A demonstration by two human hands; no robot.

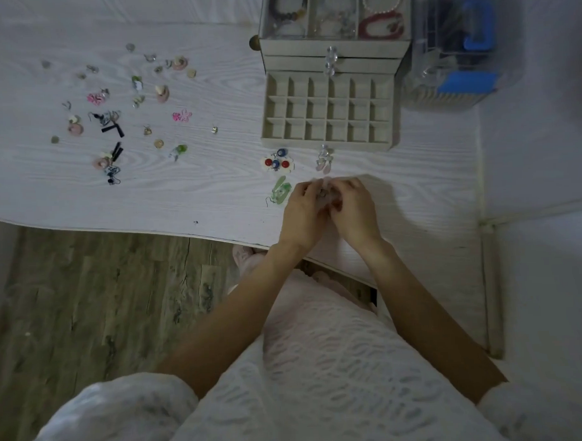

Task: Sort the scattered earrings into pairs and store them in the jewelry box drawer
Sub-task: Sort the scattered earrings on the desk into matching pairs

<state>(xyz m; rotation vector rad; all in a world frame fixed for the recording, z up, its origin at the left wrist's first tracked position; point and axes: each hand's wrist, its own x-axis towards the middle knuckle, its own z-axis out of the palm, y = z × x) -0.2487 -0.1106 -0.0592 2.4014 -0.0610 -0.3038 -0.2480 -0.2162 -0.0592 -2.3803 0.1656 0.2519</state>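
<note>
Many small earrings lie scattered over the left half of the white table. A beige jewelry box stands at the back, its bottom drawer pulled out with all its small compartments bare. In front of the drawer lie three small groups: red-and-blue earrings, clear pink ones and green ones. My left hand and my right hand meet just right of the green ones. Their fingertips pinch a small pale earring between them, mostly hidden.
A clear plastic container with blue parts stands right of the jewelry box. The box's top tray holds bracelets. The table's front edge runs just below my wrists, with wooden floor beyond it on the left.
</note>
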